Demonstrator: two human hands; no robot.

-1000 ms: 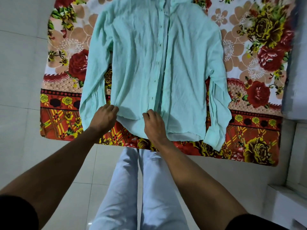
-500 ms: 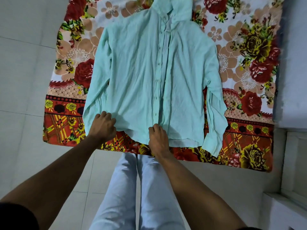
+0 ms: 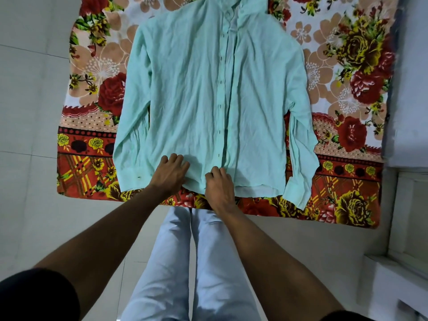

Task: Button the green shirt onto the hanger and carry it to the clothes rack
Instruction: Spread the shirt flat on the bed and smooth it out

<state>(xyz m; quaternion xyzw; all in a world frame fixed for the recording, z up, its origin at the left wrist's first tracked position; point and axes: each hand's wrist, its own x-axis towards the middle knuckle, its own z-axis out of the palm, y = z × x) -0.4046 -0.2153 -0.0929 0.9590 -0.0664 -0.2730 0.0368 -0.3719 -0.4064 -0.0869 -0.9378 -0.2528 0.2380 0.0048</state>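
- green shirt lies flat, front side up, on a floral sheet; collar at the far end, hem at the near edge.
- Both sleeves run down the sides of the body; right cuff reaches past the hem, close to the sheet's near edge.
- Placket runs near-to-far, slightly right of centre; row of dark buttonholes visible along it. Cannot tell whether any buttons are done up.
- left hand rests on the hem, left of the placket, palm down; its fingers are loosely spread and press flat on the cloth, gripping nothing.
- right hand sits at the bottom of the placket, touching the hem; fingers curled together and pinching the fabric edge there.
- Hands are just beside each other, a small bunch of cloth between them.
- Sheet is spread on a pale tiled floor.
- Person's legs in light trousers show below the sheet, between the forearms.
- White ledge at the near right.
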